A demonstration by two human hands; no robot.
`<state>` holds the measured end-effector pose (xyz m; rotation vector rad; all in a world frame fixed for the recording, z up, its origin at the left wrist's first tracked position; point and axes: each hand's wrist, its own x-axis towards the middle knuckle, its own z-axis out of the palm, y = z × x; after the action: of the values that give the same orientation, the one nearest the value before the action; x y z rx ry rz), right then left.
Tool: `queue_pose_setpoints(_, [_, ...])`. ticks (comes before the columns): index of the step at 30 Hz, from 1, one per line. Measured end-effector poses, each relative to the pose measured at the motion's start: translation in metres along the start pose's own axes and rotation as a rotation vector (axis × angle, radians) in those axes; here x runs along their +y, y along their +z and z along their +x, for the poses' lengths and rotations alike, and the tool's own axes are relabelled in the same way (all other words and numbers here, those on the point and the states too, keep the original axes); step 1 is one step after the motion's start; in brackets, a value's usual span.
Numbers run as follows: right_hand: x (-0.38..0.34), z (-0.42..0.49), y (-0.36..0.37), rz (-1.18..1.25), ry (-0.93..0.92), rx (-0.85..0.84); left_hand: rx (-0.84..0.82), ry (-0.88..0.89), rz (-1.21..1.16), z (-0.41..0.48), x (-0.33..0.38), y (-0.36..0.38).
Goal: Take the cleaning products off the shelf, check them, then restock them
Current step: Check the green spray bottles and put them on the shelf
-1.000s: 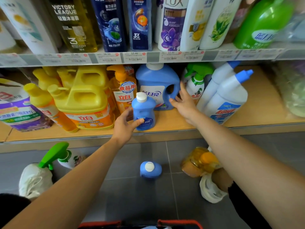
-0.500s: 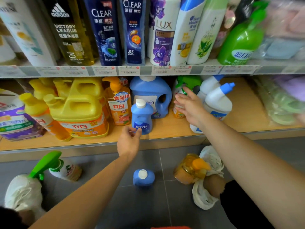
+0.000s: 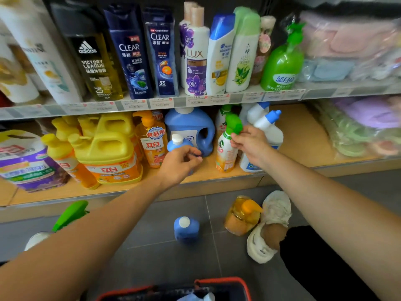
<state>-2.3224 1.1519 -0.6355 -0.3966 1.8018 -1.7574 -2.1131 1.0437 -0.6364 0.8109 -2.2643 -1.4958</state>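
Wooden shelf (image 3: 300, 137), right hand (image 3: 249, 146) pinching spray bottle (image 3: 225, 154), left hand (image 3: 178, 164) fingers curled, hold unclear

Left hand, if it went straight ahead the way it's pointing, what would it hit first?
The small blue bottle on the shelf, right in front of the left hand; they may already touch, depth is unclear. The big blue jug stands behind it.

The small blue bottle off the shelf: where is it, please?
Head view, centre: the small blue bottle stands on the grey floor, just left of the orange pump bottle.
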Motion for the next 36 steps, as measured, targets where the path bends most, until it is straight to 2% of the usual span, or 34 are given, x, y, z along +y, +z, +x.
queue_pose_setpoints(3, [-0.013,-0.020,-0.004,-0.141,-0.099,-0.006,-0.029,0.096,0.127,-0.005,0.028,-0.017])
queue_pose_setpoints(7, [-0.040,-0.058,-0.004,-0.447,-0.236,-0.222,-0.066,0.217,0.263,-0.019,0.058,-0.032])
queue_pose_setpoints(9, [-0.053,-0.081,-0.007,-0.519,-0.284,-0.330,-0.102,0.233,0.289,-0.031,0.064,-0.037])
queue_pose_setpoints(12, [-0.069,-0.114,-0.013,-0.551,-0.309,-0.459,-0.171,0.259,0.240,-0.053,0.068,-0.040])
queue_pose_setpoints(15, [-0.074,-0.141,-0.010,-0.491,-0.311,-0.521,-0.243,0.282,0.051,-0.071,0.074,-0.040])
queue_pose_setpoints(17, [-0.071,-0.153,-0.005,-0.411,-0.306,-0.500,-0.216,0.276,-0.025,-0.082,0.074,-0.043])
queue_pose_setpoints(22, [-0.061,-0.165,0.003,-0.420,-0.441,-0.342,-0.164,0.258,-0.004,-0.096,0.065,-0.048])
queue_pose_setpoints(26, [-0.060,-0.167,0.009,-0.434,-0.515,-0.383,-0.153,0.214,-0.084,-0.097,0.058,-0.053])
queue_pose_setpoints(29, [-0.058,-0.166,0.016,-0.517,-0.625,-0.338,-0.144,0.151,-0.223,-0.096,0.054,-0.055])
queue_pose_setpoints(33, [-0.060,-0.167,0.020,-0.651,-0.943,-0.260,-0.165,0.104,-0.258,-0.096,0.050,-0.059])
queue_pose_setpoints(36, [-0.063,-0.168,0.018,-0.637,-1.016,-0.280,-0.192,0.092,-0.270,-0.098,0.047,-0.060])
